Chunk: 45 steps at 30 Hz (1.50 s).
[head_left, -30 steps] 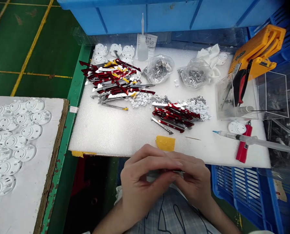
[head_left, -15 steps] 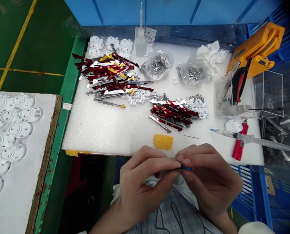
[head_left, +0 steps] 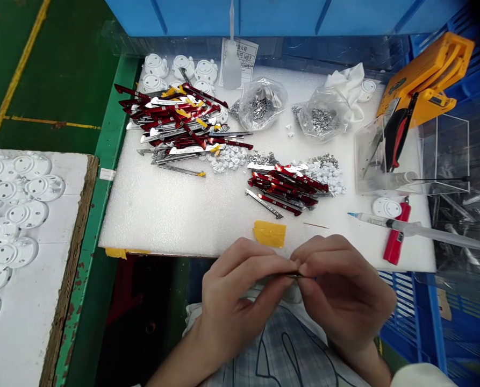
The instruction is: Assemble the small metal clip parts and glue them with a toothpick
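My left hand (head_left: 240, 290) and my right hand (head_left: 344, 285) meet fingertip to fingertip just past the near edge of the white foam board (head_left: 159, 215). Between them both pinch a thin, dark flat strip (head_left: 293, 276), seen almost edge-on. The fingers hide most of it, so its kind does not show. Just beyond the hands lies a piece of yellow tape (head_left: 269, 234). Farther up the board is a small pile of red and silver strips (head_left: 286, 185), next to tiny white plastic pieces (head_left: 332, 180).
A larger strip pile (head_left: 183, 121) lies at the back left, near white round parts (head_left: 156, 65). Bags of small metal pieces (head_left: 263, 105) stand behind. To the right are a syringe (head_left: 385, 220), a red-handled tool (head_left: 396, 236) and a clear box (head_left: 409, 161) of tools.
The fingertips have closed in on the strip, and a blue bit that showed by my right fingers is out of sight. My left hand has shifted slightly right.
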Available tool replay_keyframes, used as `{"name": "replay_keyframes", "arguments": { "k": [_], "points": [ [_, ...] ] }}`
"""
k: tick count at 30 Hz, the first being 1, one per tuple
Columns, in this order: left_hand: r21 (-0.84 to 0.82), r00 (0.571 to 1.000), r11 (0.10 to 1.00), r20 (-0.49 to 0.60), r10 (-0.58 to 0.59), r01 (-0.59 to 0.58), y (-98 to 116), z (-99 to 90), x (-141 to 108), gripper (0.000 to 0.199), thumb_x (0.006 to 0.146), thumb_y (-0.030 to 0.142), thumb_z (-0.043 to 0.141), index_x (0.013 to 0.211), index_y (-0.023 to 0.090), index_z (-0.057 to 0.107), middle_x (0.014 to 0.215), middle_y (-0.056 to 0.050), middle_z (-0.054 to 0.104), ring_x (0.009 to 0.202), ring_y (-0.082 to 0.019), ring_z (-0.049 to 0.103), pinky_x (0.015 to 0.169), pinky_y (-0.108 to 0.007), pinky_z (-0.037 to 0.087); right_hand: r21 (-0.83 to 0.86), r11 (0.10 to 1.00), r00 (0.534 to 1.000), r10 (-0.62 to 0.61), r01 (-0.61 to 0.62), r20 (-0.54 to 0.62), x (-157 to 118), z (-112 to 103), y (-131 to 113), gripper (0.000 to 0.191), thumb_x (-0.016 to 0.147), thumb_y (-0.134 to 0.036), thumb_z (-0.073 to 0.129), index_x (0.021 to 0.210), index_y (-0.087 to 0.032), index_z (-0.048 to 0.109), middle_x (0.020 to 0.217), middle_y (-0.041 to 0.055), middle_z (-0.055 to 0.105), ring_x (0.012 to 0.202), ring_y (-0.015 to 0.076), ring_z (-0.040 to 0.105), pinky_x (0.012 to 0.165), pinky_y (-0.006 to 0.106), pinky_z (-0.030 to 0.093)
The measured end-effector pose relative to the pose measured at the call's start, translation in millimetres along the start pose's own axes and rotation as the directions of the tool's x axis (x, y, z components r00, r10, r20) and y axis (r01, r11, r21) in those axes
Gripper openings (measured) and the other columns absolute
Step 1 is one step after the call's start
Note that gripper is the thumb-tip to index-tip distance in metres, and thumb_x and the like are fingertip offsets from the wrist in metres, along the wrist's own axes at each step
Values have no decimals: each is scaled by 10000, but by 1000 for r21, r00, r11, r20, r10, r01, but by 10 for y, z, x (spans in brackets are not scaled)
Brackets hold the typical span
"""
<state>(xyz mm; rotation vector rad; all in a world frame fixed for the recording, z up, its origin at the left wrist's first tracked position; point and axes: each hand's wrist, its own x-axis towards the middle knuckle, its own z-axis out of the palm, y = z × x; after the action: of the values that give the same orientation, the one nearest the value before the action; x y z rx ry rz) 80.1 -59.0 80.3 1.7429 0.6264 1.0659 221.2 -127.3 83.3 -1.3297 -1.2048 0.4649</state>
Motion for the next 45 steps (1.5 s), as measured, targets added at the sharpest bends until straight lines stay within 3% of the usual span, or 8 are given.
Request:
{"name": "replay_keyframes", "arguments": {
  "k": [4,10,15,24,32,39,45],
  "points": [
    [-24,1000,1000,3,-5,5,-13,2,-8,197,929,12,742,1022,186,750,902,-26,787,804,-149,736,732,-235,628,-17,1000,999,18,-17,28,-8,-11,18,191,884,-64,686,936,-247,686,764,15,696,677,180,652,603,311,555],
    [-54,1000,999,-21,6,-7,-46,11,-7,237,891,-21,717,1001,187,740,873,-24,771,784,-150,728,735,-248,627,87,990,993,103,-108,64,-82,-31,45,201,922,-64,718,1010,-245,719,847,12,724,783,181,683,695,320,574],
    [-89,999,996,-51,-10,5,-88,36,-36,205,921,29,712,1009,211,746,872,-20,769,770,-161,728,711,-272,631,144,975,985,158,-166,67,-95,-28,42,178,929,-92,740,1008,-251,727,846,12,728,791,189,680,690,329,570],
    [-116,996,989,15,-88,90,-69,23,-35,163,937,66,771,1019,207,779,888,-27,800,803,-156,744,716,-239,626,38,992,990,116,-119,79,-28,-31,45,188,887,-53,680,894,-240,670,767,-11,664,708,162,624,636,300,521],
    [-167,983,969,12,-184,184,-38,-9,-51,63,939,163,814,944,222,794,825,-24,789,711,-152,709,653,-244,598,48,989,980,135,-143,145,-72,-104,74,147,937,-105,710,967,-249,712,806,15,703,732,187,653,647,319,548],
    [-138,988,980,-36,-149,143,-64,42,-58,180,860,37,734,878,217,730,760,6,721,688,-137,663,630,-233,559,117,978,968,145,-171,205,-88,-112,78,131,958,-121,724,999,-245,729,848,14,727,769,179,671,691,317,565],
    [-93,988,993,-126,-90,79,-107,108,-18,226,770,-10,680,799,215,681,697,40,660,621,-102,610,582,-203,509,114,960,967,253,-255,31,-135,-160,103,138,950,-106,735,961,-243,728,827,-3,703,771,167,648,673,295,523]
  ]
}}
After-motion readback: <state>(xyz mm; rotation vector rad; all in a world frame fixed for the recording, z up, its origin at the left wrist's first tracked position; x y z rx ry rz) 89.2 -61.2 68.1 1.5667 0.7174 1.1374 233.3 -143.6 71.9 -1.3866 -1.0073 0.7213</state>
